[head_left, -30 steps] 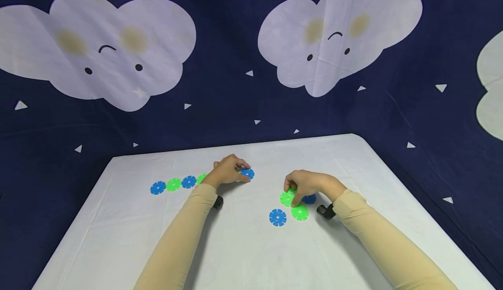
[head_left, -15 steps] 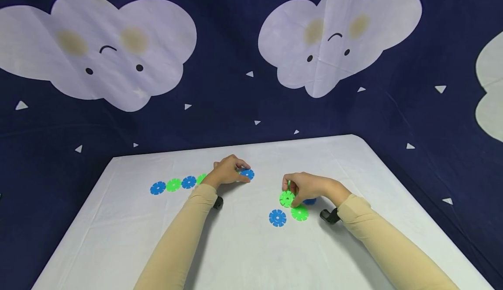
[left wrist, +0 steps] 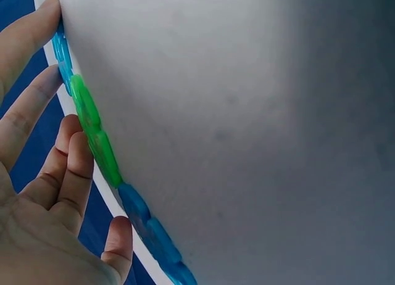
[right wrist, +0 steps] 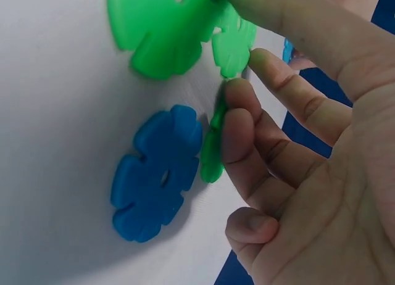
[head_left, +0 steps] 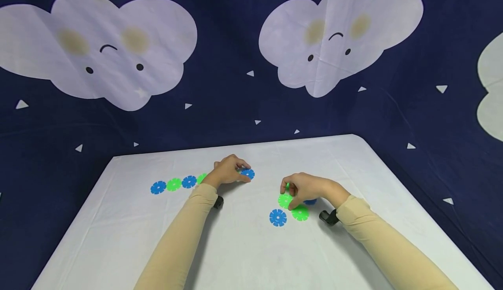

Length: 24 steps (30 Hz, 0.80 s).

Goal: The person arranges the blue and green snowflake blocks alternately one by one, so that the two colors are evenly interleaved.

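My left hand (head_left: 228, 170) pinches the rim of a blue notched building disc (head_left: 247, 174), the right end of a row lying flat on the table. In the left wrist view, a green disc (left wrist: 95, 131) and a blue disc (left wrist: 151, 229) follow it under the other fingers. My right hand (head_left: 304, 186) holds a green notched disc (head_left: 285, 201) between thumb and index finger. By its curled fingers another green disc (right wrist: 213, 140) shows in the right wrist view. A blue disc (right wrist: 160, 174) lies under the palm, and a further green disc (head_left: 300, 213) lies by the thumb.
The row runs left along the white table (head_left: 235, 242) with blue (head_left: 158, 188), green (head_left: 173, 184) and blue (head_left: 189, 182) discs. A loose blue disc (head_left: 277, 217) lies in front of the right hand. Behind the table hangs a dark blue cloud-print cloth (head_left: 224, 106).
My right hand has shifted slightly left, and the green disc in its fingers has moved left with it. The left hand has stayed in place on the blue disc.
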{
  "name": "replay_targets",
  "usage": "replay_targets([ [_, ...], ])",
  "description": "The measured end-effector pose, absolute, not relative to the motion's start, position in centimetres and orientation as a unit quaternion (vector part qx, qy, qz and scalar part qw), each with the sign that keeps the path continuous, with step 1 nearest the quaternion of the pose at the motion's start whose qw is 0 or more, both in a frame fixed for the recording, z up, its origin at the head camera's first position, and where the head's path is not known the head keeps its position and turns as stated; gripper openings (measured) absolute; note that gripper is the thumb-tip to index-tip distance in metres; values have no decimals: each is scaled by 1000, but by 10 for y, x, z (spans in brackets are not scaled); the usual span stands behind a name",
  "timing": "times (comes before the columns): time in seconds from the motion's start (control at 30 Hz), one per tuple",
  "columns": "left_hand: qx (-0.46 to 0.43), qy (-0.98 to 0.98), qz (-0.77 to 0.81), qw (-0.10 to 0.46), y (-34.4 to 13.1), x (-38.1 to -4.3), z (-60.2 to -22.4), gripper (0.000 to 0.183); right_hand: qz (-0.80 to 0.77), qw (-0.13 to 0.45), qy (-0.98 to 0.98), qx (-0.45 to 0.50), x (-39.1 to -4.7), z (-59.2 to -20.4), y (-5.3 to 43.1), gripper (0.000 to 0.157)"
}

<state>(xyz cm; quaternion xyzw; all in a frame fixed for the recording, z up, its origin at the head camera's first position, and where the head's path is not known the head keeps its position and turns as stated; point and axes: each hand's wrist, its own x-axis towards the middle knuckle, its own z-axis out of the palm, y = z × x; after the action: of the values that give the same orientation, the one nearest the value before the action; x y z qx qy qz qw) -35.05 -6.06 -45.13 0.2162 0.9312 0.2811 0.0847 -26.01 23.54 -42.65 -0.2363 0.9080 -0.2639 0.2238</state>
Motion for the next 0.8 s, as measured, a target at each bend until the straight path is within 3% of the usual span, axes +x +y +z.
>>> replay_targets([
  [0.8,211,934,275,90,-59,-353,-455,42,-226,209,918,-251,-258,-425,228,46],
])
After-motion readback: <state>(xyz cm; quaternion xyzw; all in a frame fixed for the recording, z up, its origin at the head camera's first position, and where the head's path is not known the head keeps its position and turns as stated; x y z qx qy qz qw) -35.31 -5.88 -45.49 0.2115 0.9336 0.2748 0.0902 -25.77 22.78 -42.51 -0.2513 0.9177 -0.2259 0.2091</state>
